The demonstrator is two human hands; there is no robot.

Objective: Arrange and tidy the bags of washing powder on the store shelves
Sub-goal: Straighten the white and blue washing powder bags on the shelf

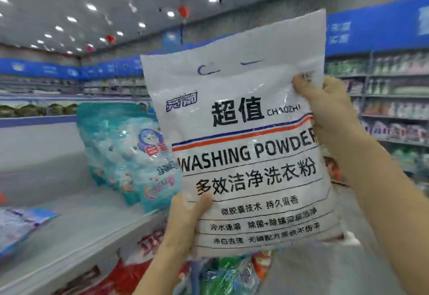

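A large white bag of washing powder [243, 132] with black print and a red-and-blue stripe fills the middle of the head view, held up in the air, upright and slightly tilted. My left hand [185, 220] grips its lower left corner, thumb on the front. My right hand [325, 111] grips its upper right edge, thumb on the front. Behind it, several teal bags of washing powder [125, 153] stand upright in a row on the white top shelf [76, 232].
A blue and white bag [21, 227] lies flat at the shelf's left end. Red and green packs [232, 273] fill the shelf below. Stocked shelves [394, 108] line the far side of the aisle on the right.
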